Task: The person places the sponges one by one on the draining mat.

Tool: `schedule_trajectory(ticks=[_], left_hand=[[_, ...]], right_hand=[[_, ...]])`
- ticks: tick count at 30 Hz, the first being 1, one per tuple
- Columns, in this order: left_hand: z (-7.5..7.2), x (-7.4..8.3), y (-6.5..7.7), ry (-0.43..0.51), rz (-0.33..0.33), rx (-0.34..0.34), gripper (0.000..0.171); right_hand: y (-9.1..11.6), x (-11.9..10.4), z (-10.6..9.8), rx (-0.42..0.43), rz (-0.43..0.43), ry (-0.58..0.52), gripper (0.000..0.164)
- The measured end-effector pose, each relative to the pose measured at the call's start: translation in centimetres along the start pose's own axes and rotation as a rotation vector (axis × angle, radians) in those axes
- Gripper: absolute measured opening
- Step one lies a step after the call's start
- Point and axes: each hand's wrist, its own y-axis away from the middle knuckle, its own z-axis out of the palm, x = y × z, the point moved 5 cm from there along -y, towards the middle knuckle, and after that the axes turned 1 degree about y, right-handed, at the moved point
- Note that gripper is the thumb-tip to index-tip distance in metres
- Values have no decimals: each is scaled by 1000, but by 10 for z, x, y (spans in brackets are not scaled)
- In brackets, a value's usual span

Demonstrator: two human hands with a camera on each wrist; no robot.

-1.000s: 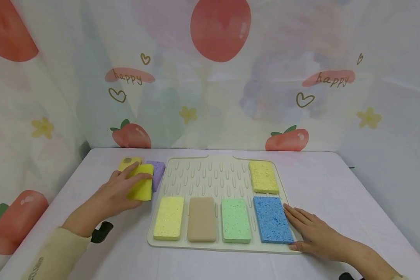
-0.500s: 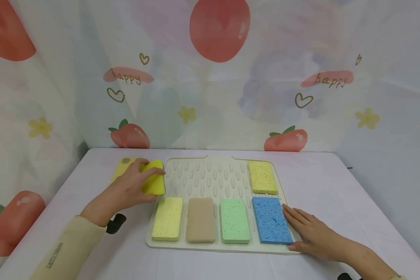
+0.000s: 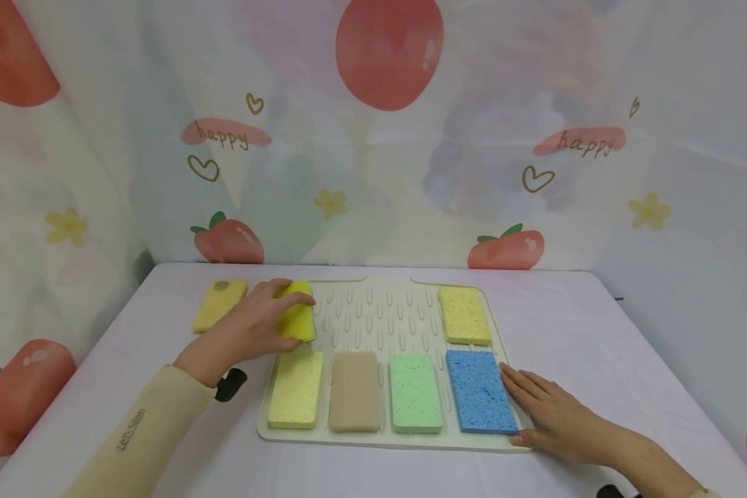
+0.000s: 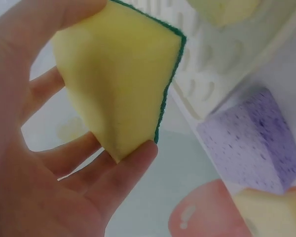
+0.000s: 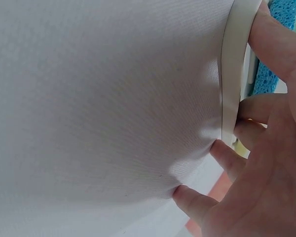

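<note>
My left hand (image 3: 249, 325) pinches a bright yellow scouring sponge (image 3: 297, 318) between thumb and fingers, above the back left corner of the cream ridged mat (image 3: 380, 318). In the left wrist view the sponge (image 4: 123, 74) shows a thin dark green scouring layer along its edge. My right hand (image 3: 563, 418) rests with extended fingers at the mat's right edge, beside a blue sponge (image 3: 482, 391). A pale yellow sponge (image 3: 295, 389), a beige sponge (image 3: 355, 391) and a green sponge (image 3: 415, 392) share the front row. Another yellow sponge (image 3: 465, 315) lies at the back right.
Left of the mat, another yellow sponge (image 3: 219, 308) with a round dark spot lies on the white cloth-covered table (image 3: 597, 332). A speckled purple sponge (image 4: 251, 140) sits beside the mat in the left wrist view. A printed curtain (image 3: 373, 173) stands behind the table.
My left hand has carried the scouring sponge rightward, from beside the mat to over its back left corner. The purple sponge has become hidden in the head view. My right hand stays put.
</note>
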Motion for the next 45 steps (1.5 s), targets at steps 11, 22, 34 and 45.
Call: schedule_trajectory(ticks=[11, 22, 34, 45], left_hand=[[4, 14, -19, -12, -11, -72, 52], [19, 34, -43, 12, -3, -162, 50], [35, 50, -68, -15, 33, -221, 50], [48, 64, -86, 5, 22, -273, 53]], right_hand=[[0, 2, 1, 16, -18, 21, 99], [0, 1, 1, 21, -8, 14, 98], [1, 0, 2, 31, -14, 31, 97], [1, 1, 4, 40, -41, 27, 97]])
